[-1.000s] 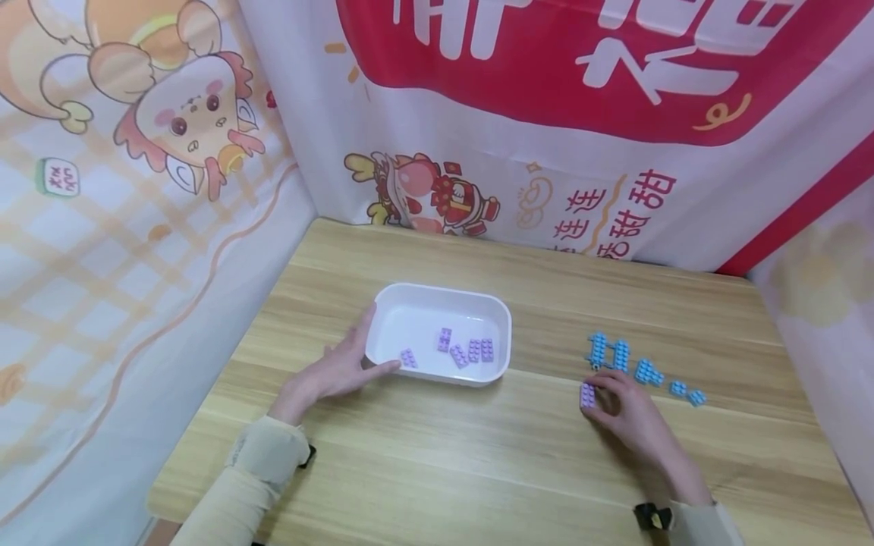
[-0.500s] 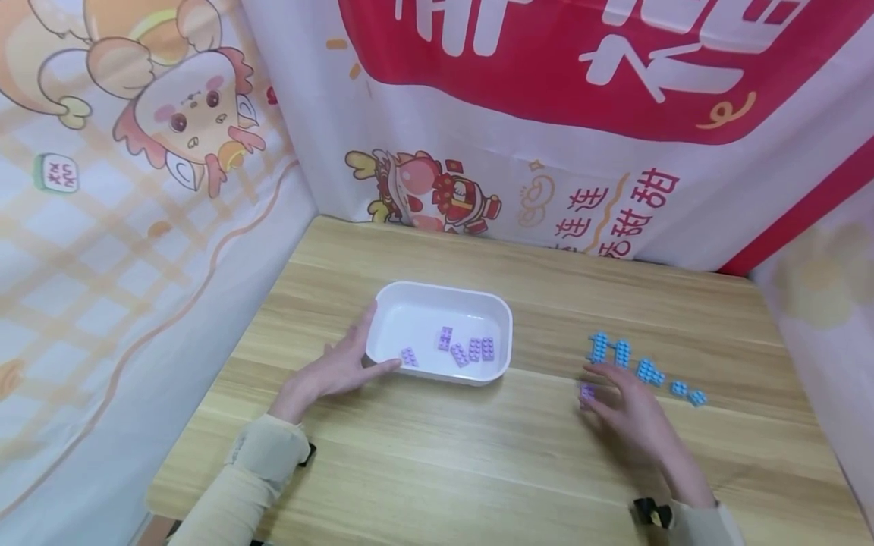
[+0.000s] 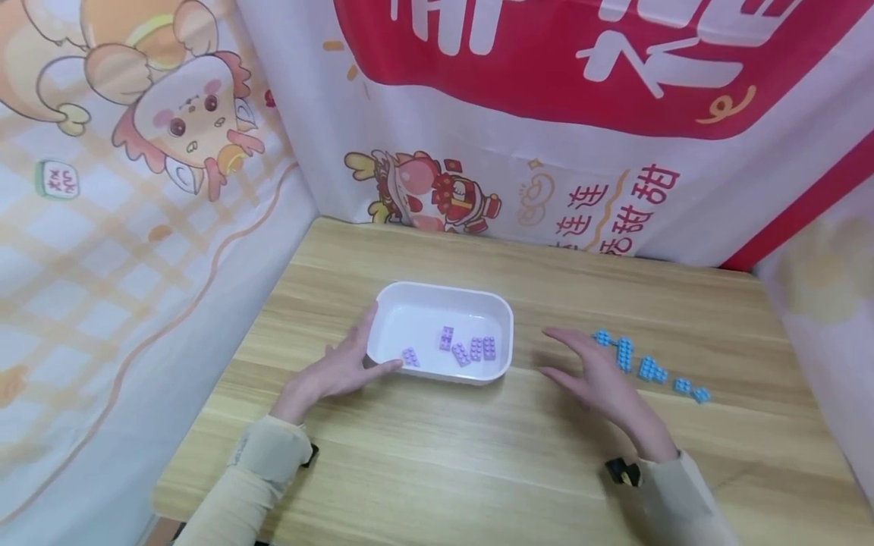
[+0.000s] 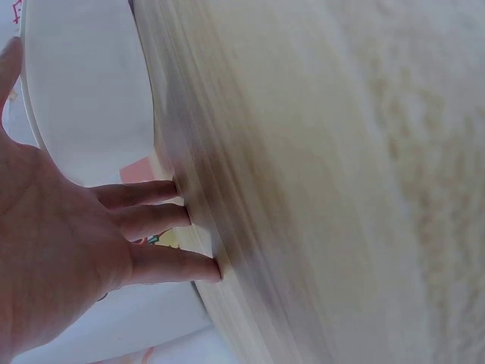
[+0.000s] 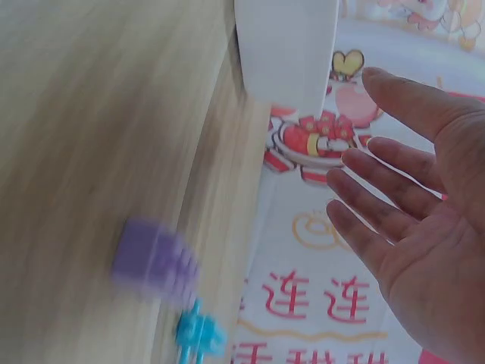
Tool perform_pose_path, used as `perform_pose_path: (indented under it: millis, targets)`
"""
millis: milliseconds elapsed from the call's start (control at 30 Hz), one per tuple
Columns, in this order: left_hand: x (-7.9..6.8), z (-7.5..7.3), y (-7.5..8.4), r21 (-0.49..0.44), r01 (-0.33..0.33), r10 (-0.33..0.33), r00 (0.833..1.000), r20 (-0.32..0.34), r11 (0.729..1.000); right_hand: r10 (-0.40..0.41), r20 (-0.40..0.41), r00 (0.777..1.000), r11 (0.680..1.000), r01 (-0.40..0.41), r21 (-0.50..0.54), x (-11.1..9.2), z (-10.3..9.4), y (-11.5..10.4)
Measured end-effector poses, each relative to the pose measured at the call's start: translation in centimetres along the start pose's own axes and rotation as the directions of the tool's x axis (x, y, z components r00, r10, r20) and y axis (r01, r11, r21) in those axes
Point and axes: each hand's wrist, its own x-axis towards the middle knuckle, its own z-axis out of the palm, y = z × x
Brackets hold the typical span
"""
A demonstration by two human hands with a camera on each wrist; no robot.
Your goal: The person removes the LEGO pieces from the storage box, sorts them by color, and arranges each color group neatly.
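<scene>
A white plastic tub point(image 3: 444, 371) holds several light purple toy bricks point(image 3: 460, 354). My left hand point(image 3: 337, 369) rests at the tub's left end, thumb by the front rim and fingers along the side. In the left wrist view the fingers point(image 4: 155, 220) are straight, their tips at the table. To the tub's right, my right hand point(image 3: 601, 379) hovers empty, thumb and fingers spread apart. A lone purple brick point(image 5: 154, 262) stands on the table in the right wrist view, next to a blue piece point(image 5: 198, 334); the hand hides that brick in the head view.
Several blue bricks point(image 3: 652, 369) lie in a slanting row on the wooden table point(image 3: 444, 462), right of my right hand. Printed cloths hang behind the table point(image 3: 423, 189) and along its left side point(image 3: 171, 265).
My right hand has let go of the purple brick beside the blue ones and moved left toward the tub, fingers spreading. The left hand and tub have stayed in place.
</scene>
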Motion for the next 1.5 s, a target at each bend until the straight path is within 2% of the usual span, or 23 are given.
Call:
perform_pose_path:
  millis: [200, 367, 533, 700, 867, 967, 1167, 1500]
  targets:
    - [0.0, 0.3, -0.2, 0.001, 0.008, -0.008, 1.0, 0.0, 1.0, -0.043, 0.065, 0.997, 0.999, 0.042, 0.019, 2.9, 1.1, -1.6]
    - [0.0, 0.2, -0.2, -0.008, 0.017, -0.017, 1.0, 0.009, 1.0, -0.107, 0.097, 0.99, 0.992, 0.1, 0.076, 5.0, 2.4, -3.4]
    - [0.0, 0.2, -0.2, -0.011, 0.014, -0.014, 1.0, 0.009, 1.0, -0.191, 0.178, 0.965, 0.981, 0.182, 0.067, 7.3, 4.0, -4.7]
    - [0.1, 0.4, -0.3, -0.011, 0.012, -0.012, 1.0, 0.012, 1.0, -0.207, 0.295, 0.933, 0.975, 0.22, -0.011, 9.1, 5.4, -5.6]
    - [0.1, 0.4, -0.1, -0.011, 0.007, -0.007, 1.0, 0.009, 1.0, -0.238, 0.334, 0.912, 0.96, 0.273, -0.064, 10.1, 6.5, -5.8]
    - [0.1, 0.4, 0.0, -0.011, 0.005, -0.005, 1.0, 0.01, 1.0, -0.249, 0.335, 0.909, 0.949, 0.297, -0.101, 10.4, 7.0, -5.8]
    - [0.0, 0.1, 0.2, -0.008, 0.014, -0.014, 1.0, 0.013, 1.0, -0.224, 0.339, 0.914, 0.942, 0.292, -0.165, 10.5, 7.6, -6.0]
    - [0.1, 0.0, 0.1, -0.001, 0.019, -0.019, 1.0, 0.015, 1.0, -0.195, 0.328, 0.924, 0.948, 0.263, -0.178, 10.8, 8.4, -5.9]
